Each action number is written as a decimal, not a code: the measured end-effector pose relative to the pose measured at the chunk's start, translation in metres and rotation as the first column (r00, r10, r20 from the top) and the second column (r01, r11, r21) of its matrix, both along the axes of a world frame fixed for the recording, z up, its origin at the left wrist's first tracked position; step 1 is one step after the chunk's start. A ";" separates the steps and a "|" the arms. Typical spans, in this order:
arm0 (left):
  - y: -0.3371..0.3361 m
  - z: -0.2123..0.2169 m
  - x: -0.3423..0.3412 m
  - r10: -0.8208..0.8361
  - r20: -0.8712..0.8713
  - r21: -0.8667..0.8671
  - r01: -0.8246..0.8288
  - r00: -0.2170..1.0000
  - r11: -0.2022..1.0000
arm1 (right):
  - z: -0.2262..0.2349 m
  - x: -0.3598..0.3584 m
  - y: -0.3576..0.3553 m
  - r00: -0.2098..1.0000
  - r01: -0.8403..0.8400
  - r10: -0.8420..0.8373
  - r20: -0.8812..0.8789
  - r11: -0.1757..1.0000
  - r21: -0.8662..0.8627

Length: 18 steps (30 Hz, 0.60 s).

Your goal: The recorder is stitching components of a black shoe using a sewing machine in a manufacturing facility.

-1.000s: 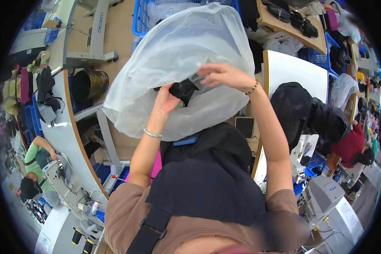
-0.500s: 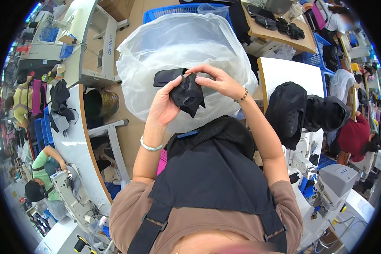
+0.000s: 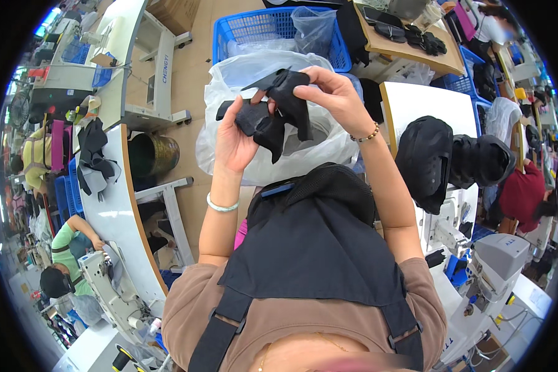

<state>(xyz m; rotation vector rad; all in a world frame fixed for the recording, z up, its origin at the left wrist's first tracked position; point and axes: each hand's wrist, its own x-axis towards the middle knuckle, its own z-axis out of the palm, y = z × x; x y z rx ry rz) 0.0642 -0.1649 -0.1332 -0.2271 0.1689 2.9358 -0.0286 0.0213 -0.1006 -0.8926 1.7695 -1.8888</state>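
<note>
Black fabric pieces (image 3: 291, 102) are held up between my two hands, over a translucent white plastic bag (image 3: 223, 146). My left hand (image 3: 234, 137) is closed on the lower left part, its thumb pointing up along the cloth. With thumb and fingers pinched, my right hand (image 3: 336, 96) grips the upper right part. A loose flap hangs down below each hand. Whether the cloth is one piece or several, I cannot tell. The bag's mouth lies open beneath, partly hidden by the cloth and my hands.
A blue plastic basket (image 3: 254, 28) stands beyond the bag, with clear plastic inside. At right, black padded bags (image 3: 423, 161) lie on a white table beside a sewing machine (image 3: 499, 254). On the left, dark cloth (image 3: 96, 158) rests on a white-topped table (image 3: 115, 211), where a person in green works.
The black fabric, bunched together before, is now spread between my hands, with my right hand higher and farther right. The white bag has sunk and drawn in, showing more of the blue basket.
</note>
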 end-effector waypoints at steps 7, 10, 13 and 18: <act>0.008 0.000 -0.009 -0.020 -0.118 0.162 0.039 0.993 0.986 | 0.002 0.014 -0.010 0.723 0.036 0.098 -0.684 0.983 0.178; 0.017 0.002 -0.016 -0.104 -0.134 0.148 0.123 0.986 0.981 | 0.002 0.013 -0.002 0.842 -0.031 0.057 -0.537 0.998 0.058; 0.026 0.003 -0.024 -0.055 -0.078 0.340 0.078 0.995 0.937 | 0.001 0.020 0.013 0.848 0.180 -0.154 -0.506 0.984 0.002; 0.035 0.013 -0.048 0.055 -0.045 0.556 -0.021 0.997 0.831 | -0.011 0.055 0.026 0.732 0.361 -0.177 -0.658 0.920 0.154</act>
